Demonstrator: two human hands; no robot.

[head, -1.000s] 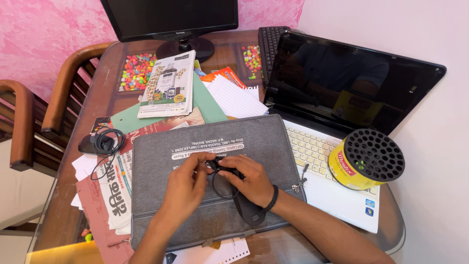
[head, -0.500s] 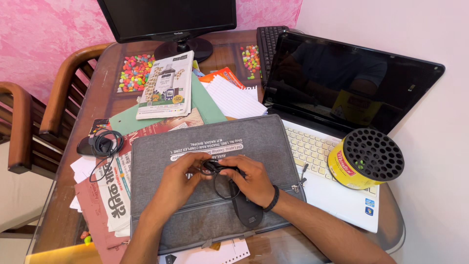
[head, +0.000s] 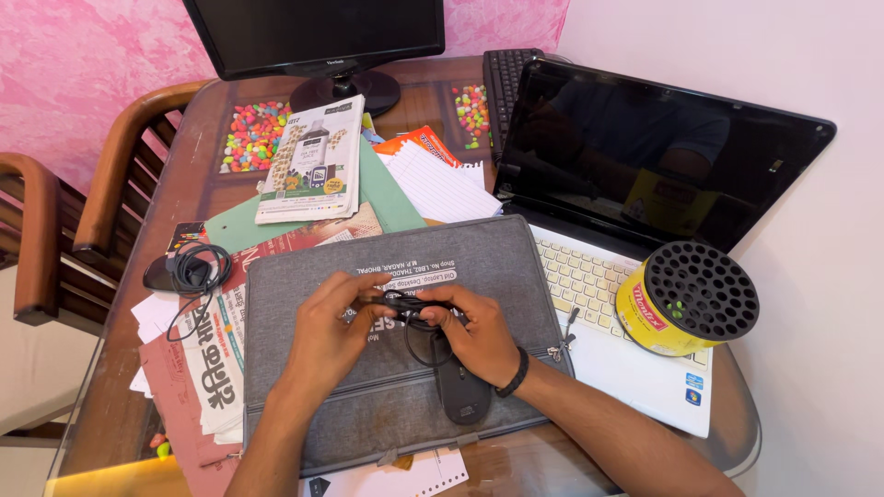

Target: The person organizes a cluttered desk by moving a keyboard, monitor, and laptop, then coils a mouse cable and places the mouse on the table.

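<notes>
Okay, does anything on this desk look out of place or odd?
Yes. A yellow can with a black perforated lid lies on its side on the white laptop keyboard, an unsteady spot. Papers and a newspaper poke out askew from under the grey laptop sleeve. Nothing looks spilled or broken.

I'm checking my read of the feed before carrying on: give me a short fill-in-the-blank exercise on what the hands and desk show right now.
1. Both the left hand and the right hand grip a thin black ____ above the grey fabric laptop sleeve.
2. The black computer mouse lies on the ____.
3. The yellow round tin with a black perforated lid stands on the white ____.
4. The laptop's screen is ____.

Missing words: cable; sleeve; laptop; dark
</notes>
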